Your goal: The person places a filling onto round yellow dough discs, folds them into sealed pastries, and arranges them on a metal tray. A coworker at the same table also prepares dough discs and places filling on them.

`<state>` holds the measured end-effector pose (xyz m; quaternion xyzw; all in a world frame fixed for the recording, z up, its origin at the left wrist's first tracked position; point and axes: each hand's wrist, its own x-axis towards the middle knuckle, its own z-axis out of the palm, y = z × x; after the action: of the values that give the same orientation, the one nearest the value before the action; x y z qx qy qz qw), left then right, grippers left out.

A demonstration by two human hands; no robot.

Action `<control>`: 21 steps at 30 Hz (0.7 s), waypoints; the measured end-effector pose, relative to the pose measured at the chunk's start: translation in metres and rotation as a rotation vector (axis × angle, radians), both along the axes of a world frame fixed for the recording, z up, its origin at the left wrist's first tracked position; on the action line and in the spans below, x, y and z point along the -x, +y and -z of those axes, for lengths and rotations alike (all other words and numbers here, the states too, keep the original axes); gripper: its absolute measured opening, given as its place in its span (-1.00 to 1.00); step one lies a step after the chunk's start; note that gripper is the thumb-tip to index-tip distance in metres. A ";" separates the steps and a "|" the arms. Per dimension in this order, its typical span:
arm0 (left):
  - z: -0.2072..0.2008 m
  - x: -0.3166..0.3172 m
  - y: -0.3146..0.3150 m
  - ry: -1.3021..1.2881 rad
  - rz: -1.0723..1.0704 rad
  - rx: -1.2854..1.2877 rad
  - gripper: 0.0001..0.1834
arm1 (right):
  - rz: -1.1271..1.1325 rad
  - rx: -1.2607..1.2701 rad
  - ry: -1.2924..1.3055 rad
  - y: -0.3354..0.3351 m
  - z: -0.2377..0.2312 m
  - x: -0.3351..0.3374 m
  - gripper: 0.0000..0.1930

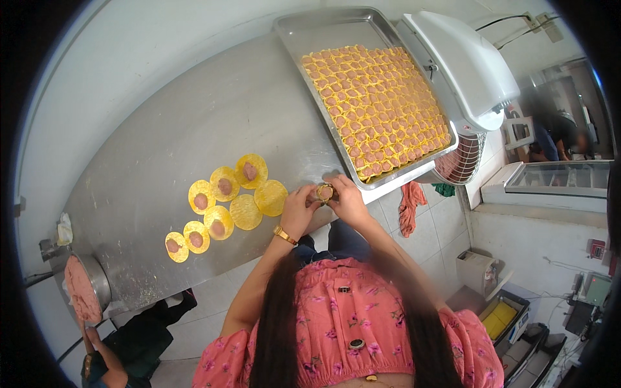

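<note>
My left hand (pixel 299 207) and my right hand (pixel 348 199) pinch a small open-topped dumpling (pixel 325 192) between their fingertips, at the table's near edge. It has a yellow wrapper gathered around pink meat filling. Left of my hands, several round yellow wrappers (pixel 257 161) lie flat on the metal table (pixel 174 129), most with a lump of pink meat on top. Two bare wrappers (pixel 246 212) lie closest to my left hand. Beyond my right hand, a metal tray (pixel 336 29) holds many filled dumplings (pixel 381 103) in tight rows, its far end uncovered.
At the far left a metal bowl (pixel 100 284) of pink meat stands beside another person's hand (pixel 92 335). A white mixer (pixel 459 64) with a wire guard (pixel 477 150) stands right of the tray. A pink cloth (pixel 409 207) hangs below it. Another person (pixel 569 132) is at far right.
</note>
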<state>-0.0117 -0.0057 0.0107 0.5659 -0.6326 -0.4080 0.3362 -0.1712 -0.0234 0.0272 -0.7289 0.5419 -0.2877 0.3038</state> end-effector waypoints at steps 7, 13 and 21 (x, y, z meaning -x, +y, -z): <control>0.002 0.000 0.001 0.039 -0.009 0.017 -0.67 | -0.027 -0.007 0.027 0.007 0.006 -0.006 -0.77; 0.001 -0.005 0.006 -0.107 0.030 0.015 -0.67 | -0.063 0.061 0.007 0.011 0.004 -0.003 -0.73; 0.004 -0.007 0.009 -0.064 0.026 0.018 -0.67 | -0.122 0.011 0.015 0.008 0.000 -0.001 -0.64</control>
<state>-0.0051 0.0029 0.0068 0.5676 -0.6539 -0.3883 0.3154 -0.1702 -0.0152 0.0267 -0.7644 0.4970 -0.2662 0.3129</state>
